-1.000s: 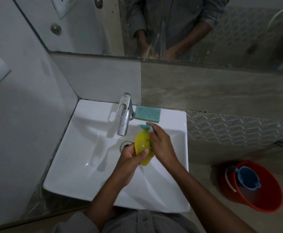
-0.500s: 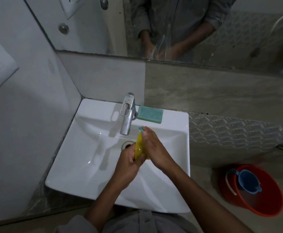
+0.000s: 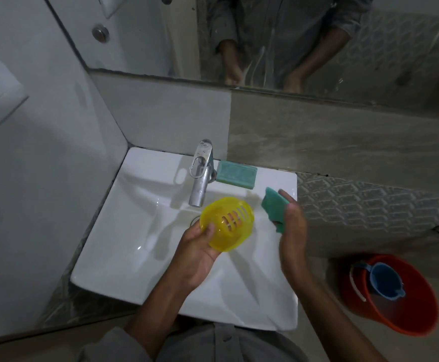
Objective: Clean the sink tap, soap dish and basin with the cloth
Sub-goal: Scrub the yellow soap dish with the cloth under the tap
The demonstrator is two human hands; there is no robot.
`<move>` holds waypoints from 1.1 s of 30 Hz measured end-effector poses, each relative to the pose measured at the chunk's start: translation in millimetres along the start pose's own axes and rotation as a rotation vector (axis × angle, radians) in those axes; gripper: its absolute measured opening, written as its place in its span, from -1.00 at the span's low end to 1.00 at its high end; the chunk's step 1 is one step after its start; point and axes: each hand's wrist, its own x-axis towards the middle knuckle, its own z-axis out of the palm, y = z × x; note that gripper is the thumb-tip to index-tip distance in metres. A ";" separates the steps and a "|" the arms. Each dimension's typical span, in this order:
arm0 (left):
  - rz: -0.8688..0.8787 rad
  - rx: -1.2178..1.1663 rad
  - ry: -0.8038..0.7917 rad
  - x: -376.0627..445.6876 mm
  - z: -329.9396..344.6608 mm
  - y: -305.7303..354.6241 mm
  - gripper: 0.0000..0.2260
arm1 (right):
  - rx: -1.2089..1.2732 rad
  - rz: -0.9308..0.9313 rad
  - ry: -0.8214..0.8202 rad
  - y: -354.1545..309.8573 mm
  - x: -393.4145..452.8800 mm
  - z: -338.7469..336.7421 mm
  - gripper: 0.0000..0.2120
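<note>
Since the earlier frame the hands have parted: the left hand (image 3: 196, 253) now tips the yellow soap dish (image 3: 227, 223) open-side up over the basin (image 3: 124, 246), fingers curled round its near-left rim, just right of the tap (image 3: 201, 173). Right of it, well apart, the right hand (image 3: 292, 226) grips the folded green cloth (image 3: 274, 207). Far behind, soap (image 3: 236, 174) lies on the basin's ledge; a red bucket (image 3: 406, 312) stands on the floor at right.

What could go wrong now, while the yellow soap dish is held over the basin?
The left hand grips the yellow soap dish only at its rim, so it might slip and fall into the basin. The green soap bar lies loose on the ledge beside the tap; an arm could knock it in.
</note>
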 end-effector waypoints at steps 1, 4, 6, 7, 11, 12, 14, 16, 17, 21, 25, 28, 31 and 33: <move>-0.032 -0.050 0.024 2.8 -0.3 -2.4 -0.65 | -0.138 -0.121 -0.109 1.2 -10.0 6.0 -0.65; -0.078 -0.117 -0.002 9.0 6.6 -5.2 -0.67 | -0.471 -0.254 -0.416 18.7 -47.8 28.0 -0.46; -0.064 -0.096 -0.007 8.7 5.9 -6.7 -0.67 | -0.530 -0.273 -0.496 29.8 -52.5 22.8 -0.34; -0.052 -0.074 -0.007 8.4 5.7 -8.9 -0.67 | -0.557 -0.256 -0.532 31.5 -45.2 16.2 -0.28; -0.037 -0.004 0.019 8.7 8.7 -14.1 -0.70 | -0.521 -0.062 -0.520 19.9 -27.0 19.1 -0.47; -0.022 -0.001 0.024 9.5 9.3 -12.1 -0.69 | -0.539 -0.112 -0.520 16.5 -33.8 28.8 -0.48; 0.008 -0.005 0.027 8.8 7.4 -6.6 -0.67 | -0.591 -0.249 -0.562 16.5 -46.9 39.6 -0.45; 0.019 -0.011 0.023 6.5 5.9 -5.6 -0.69 | -0.596 -0.266 -0.574 18.3 -42.8 34.8 -0.48; 0.020 -0.007 0.020 5.7 6.2 -7.2 -0.70 | -0.574 -0.221 -0.570 18.2 -35.6 30.8 -0.50; 0.012 0.013 0.041 5.7 2.3 -12.7 -0.72 | -0.345 -0.032 -0.523 17.3 -14.6 28.9 -0.58; -0.037 -0.046 0.098 6.0 -8.3 -12.8 -0.67 | -0.235 0.051 -0.120 25.5 6.8 23.8 -0.77; -0.076 -0.082 0.137 7.9 -17.6 -12.9 -0.67 | 0.006 0.087 0.101 16.9 20.1 2.8 -0.77; -0.084 -0.103 0.129 9.3 -15.4 -14.1 -0.69 | -0.148 -0.140 -0.122 7.7 9.6 3.1 -0.69; -0.054 -0.117 0.094 9.5 -7.9 -14.8 -0.68 | -0.397 -0.242 -0.390 10.5 -11.1 13.6 -0.65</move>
